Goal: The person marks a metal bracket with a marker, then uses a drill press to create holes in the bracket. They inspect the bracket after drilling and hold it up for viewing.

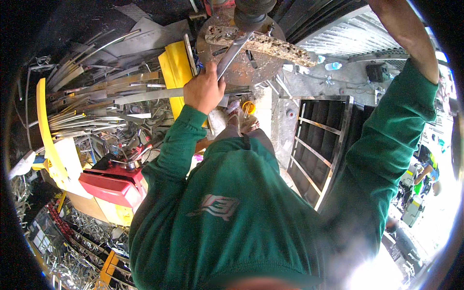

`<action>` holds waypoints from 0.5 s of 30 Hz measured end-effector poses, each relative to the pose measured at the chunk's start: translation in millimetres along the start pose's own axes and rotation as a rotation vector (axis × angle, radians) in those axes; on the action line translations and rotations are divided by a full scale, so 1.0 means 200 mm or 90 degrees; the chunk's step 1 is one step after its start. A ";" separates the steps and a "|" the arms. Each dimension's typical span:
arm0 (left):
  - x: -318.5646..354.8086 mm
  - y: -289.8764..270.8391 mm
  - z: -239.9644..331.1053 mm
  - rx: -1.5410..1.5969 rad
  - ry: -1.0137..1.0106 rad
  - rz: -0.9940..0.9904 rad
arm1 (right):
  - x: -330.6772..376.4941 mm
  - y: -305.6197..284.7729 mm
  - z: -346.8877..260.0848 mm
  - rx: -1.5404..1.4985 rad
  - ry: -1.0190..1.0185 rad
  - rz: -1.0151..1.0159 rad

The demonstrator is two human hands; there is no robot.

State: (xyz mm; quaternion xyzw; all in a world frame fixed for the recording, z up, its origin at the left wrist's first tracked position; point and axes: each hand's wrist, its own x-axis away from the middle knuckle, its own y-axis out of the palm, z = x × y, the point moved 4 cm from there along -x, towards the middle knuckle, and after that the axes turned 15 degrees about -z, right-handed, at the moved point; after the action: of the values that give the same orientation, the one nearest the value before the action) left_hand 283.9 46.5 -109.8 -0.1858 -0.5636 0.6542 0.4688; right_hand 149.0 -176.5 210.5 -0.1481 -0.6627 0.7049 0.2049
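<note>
Left hand (205,91) grips a metal bar (232,56) extending ahead of it over a wooden board (278,48), beneath a spindle (250,18). Right hand out of view, state undeterminable. Loosened one-handed grip could let the bar twist.

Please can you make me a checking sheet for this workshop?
Surface: round metal table, slotted, with crumbs on it.
Job's things: metal bar reaching over a wooden board, beneath the machine head.
Clutter: many metal strips at left, red case nearby.
Hands: left hand holds the metal bar; right hand out of view, right arm raised.
Cables: can't tell for sure.
Surroundings: metal frame and clear bottle at right.
</note>
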 end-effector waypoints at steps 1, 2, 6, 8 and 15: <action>0.02 0.03 -0.02 0.015 -0.039 -0.011 | -0.01 -0.02 0.00 -0.003 0.000 -0.013; 0.03 0.03 -0.02 0.033 -0.004 0.061 | 0.00 -0.01 -0.01 -0.007 0.000 -0.025; 0.00 0.04 -0.06 0.088 0.064 0.251 | 0.03 0.00 -0.05 0.002 -0.065 0.023; 0.00 0.04 -0.09 0.110 0.103 0.327 | 0.05 0.01 -0.07 0.048 -0.079 0.093; -0.05 0.06 -0.12 0.074 0.059 0.266 | 0.01 0.02 -0.02 -0.117 -0.013 -0.023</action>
State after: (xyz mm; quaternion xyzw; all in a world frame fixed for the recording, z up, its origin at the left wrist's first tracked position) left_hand 302.3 52.2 -131.5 -0.3010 -0.4519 0.7594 0.3584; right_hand 148.4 -172.9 206.6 -0.1469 -0.7291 0.6388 0.1967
